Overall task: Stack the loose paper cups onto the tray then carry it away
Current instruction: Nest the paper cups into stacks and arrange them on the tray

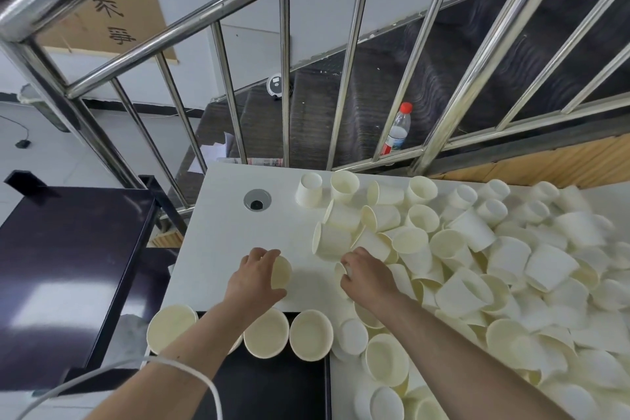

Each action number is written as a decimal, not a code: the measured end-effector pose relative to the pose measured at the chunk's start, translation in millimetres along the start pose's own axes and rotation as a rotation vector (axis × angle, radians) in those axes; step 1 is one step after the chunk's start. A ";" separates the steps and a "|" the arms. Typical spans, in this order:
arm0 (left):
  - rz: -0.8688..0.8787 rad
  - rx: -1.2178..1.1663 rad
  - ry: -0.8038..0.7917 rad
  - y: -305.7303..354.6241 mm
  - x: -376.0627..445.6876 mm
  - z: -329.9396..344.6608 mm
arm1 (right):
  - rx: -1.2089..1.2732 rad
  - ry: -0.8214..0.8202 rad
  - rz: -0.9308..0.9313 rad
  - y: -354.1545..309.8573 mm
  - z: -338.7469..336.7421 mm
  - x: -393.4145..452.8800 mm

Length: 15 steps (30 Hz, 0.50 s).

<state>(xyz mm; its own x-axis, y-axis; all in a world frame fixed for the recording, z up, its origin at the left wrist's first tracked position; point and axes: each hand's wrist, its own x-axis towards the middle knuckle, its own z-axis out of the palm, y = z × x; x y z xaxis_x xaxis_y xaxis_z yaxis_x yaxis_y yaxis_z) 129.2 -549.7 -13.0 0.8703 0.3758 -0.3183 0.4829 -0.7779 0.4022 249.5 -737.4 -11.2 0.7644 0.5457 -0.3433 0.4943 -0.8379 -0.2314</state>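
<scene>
Head view: a paper cup (281,271) is held in the left hand (257,278), fingers curled over its rim and thumb underneath, mouth turned toward the right. A second cup (342,270) is pinched at the rim by the right hand (366,278), at the near edge of the loose pile (477,259). Both cups are held just above the white surface (221,232), apart from each other.

The dark tray (272,385) is seen at the bottom, under the left forearm. Cups standing mouth-up (266,332) are lined along its far edge; whether these are single cups or stacks cannot be told from above. Most of the pile is spread over the right side of the surface, many cups lying on their sides, so the stacking is judged far from done.

Risks, as judged:
- The thin walls could be crushed if gripped hard, and a dented cup would not nest.
- The pile could be disturbed by the right forearm resting in it, and cups rolled off the surface edge.
- The upright cups on the tray could be knocked by the left forearm passing over them.
- Tall stacks could topple when the tray is carried.
</scene>
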 end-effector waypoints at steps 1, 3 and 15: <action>0.000 -0.002 0.003 -0.5 0.3 -0.6 | -0.004 -0.002 -0.003 0.5 0.1 1.3; 0.001 -0.005 0.012 -0.6 0.4 -1.8 | -0.010 -0.004 -0.001 1.6 -0.1 4.3; 0.022 -0.022 0.039 3.0 -0.1 -1.6 | 0.340 0.135 -0.034 -6.2 -1.5 6.4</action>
<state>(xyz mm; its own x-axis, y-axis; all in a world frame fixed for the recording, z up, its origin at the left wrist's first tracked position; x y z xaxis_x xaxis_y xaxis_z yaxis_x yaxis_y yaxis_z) 130.8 -551.3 -10.4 0.8836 0.3783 -0.2760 0.4654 -0.7751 0.4274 252.0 -728.7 -10.7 0.8088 0.5484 -0.2124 0.3719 -0.7567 -0.5377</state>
